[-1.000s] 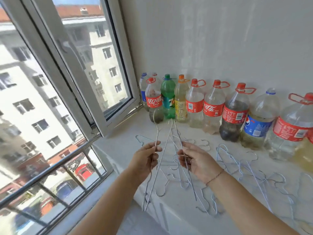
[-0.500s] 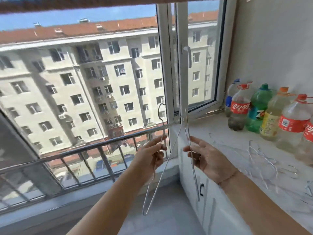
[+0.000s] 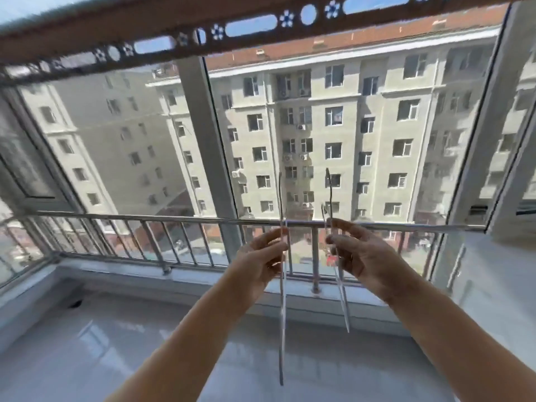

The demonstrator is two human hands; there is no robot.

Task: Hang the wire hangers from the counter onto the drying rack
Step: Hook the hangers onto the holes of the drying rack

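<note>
Indoors, on a glazed balcony, looking out through tall windows. Left hand (image 3: 261, 258) raised in front of the glass, thumb and fingertips pinching the left hanger (image 3: 282, 329), a thin wire seen edge-on and upright, top end rising above the hand, long end hanging well below the wrist. Right hand (image 3: 364, 256) just beside it at the same height, fingers loosely curled, thumb and forefinger pinching the right hanger (image 3: 342, 300), also upright, lower end tilted slightly to the right. Hangers near each other but apart, not touching. High above both, along the top edge of the view, the drying rack (image 3: 319, 30): a brown bar pierced with oval and flower-shaped holes, well clear of either hanger. Behind the hands, a metal railing (image 3: 130, 217) across the window, and beyond it a pale apartment block (image 3: 362, 126). At the right edge, a strip of white counter (image 3: 499, 271). Below, a glossy grey floor (image 3: 116, 343).
</note>
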